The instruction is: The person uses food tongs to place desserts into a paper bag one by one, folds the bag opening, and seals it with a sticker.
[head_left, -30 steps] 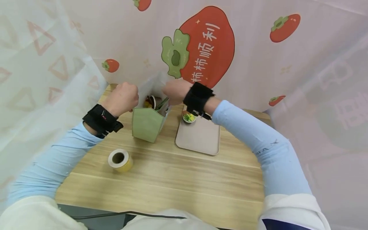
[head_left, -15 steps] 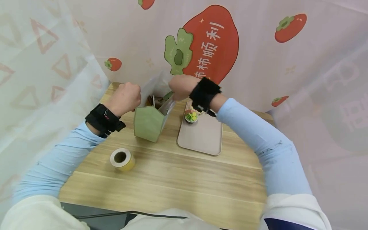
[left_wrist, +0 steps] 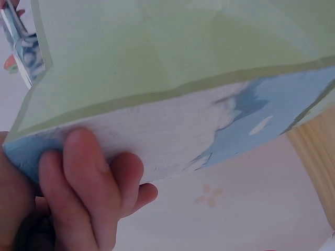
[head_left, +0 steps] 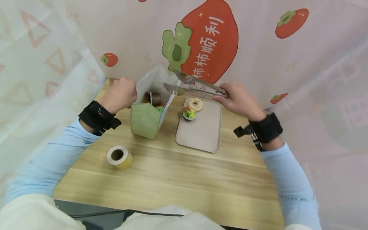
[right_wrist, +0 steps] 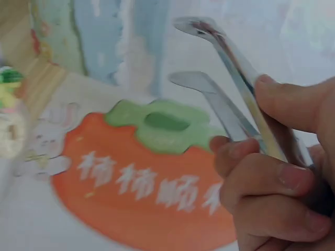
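Note:
My left hand [head_left: 120, 94] grips the left wall of a paper gift bag [head_left: 145, 120], which stands upright with its top spread. Curled fingers [left_wrist: 86, 162] press on the bag's blue-and-white side in the left wrist view; the thumb is hidden. Inside the bag are a brown cup-like thing [head_left: 155, 98] and a small green item [head_left: 160, 109], partly covered by the walls. In my right hand [head_left: 240, 99] is a pair of metal tongs [head_left: 201, 87], its arms apart with nothing between the tips. The tips point left, toward the bag's right rim.
A beige tray [head_left: 198, 134] right of the bag bears a doughnut [head_left: 196, 104] and a small bowl of colourful food [head_left: 189, 113] at its back left. Near the front left of the wooden table [head_left: 172, 179] stands a tape roll [head_left: 119, 156]. A printed cloth [head_left: 253, 64] hangs behind.
My right hand has drawn back from the bag's opening to the right, bringing the tongs into view. The green item sits lower in the bag. My left hand stays at the bag's left wall.

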A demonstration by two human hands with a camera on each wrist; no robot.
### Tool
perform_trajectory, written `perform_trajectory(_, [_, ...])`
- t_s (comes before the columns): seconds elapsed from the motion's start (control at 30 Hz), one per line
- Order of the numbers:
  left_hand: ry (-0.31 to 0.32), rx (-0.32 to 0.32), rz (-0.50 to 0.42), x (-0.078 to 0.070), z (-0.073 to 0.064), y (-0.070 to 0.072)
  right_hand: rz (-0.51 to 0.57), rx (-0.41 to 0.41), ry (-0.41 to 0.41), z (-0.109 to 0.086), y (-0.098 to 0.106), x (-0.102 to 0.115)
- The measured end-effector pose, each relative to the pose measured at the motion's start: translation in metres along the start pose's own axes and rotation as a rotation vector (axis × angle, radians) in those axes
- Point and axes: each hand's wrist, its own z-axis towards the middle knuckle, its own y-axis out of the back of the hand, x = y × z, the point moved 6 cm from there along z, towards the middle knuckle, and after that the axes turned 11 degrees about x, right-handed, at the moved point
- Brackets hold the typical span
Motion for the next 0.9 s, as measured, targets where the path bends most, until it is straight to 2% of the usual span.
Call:
perform_trajectory(0.1, [0.004, 0.006, -0.029, 0.0, -0.004, -0.001, 0.06, -0.079, -0.056, -0.028, -0.017, -0.023])
perform_trajectory(0.17, [-0.002, 0.004, -0.029, 0.0, -0.005, -0.001, 0.109, -0.096, -0.111, -0.044, -0.032, -0.039])
perform_trajectory(0.3, [-0.006, -0.001, -0.019, -0.002, -0.004, 0.0, 0.168, -0.074, -0.255, -0.064, -0.068, -0.074])
perform_trajectory(0.4, [-0.006, -0.01, -0.015, -0.004, -0.003, 0.001, 0.187, -0.034, -0.333, -0.074, -0.099, -0.095])
perform_trajectory(0.53, [-0.013, -0.001, -0.002, -0.003, -0.004, 0.0, 0.231, 0.046, -0.377, -0.079, -0.14, -0.115])
perform_trajectory(0.63, [-0.025, -0.004, 0.016, -0.002, -0.004, 0.0, 0.268, 0.081, -0.402, -0.077, -0.161, -0.123])
perform_trajectory(0.9, [-0.035, -0.055, 0.018, 0.001, -0.004, 0.002, 0.274, 0.037, -0.405, -0.054, -0.192, -0.128])
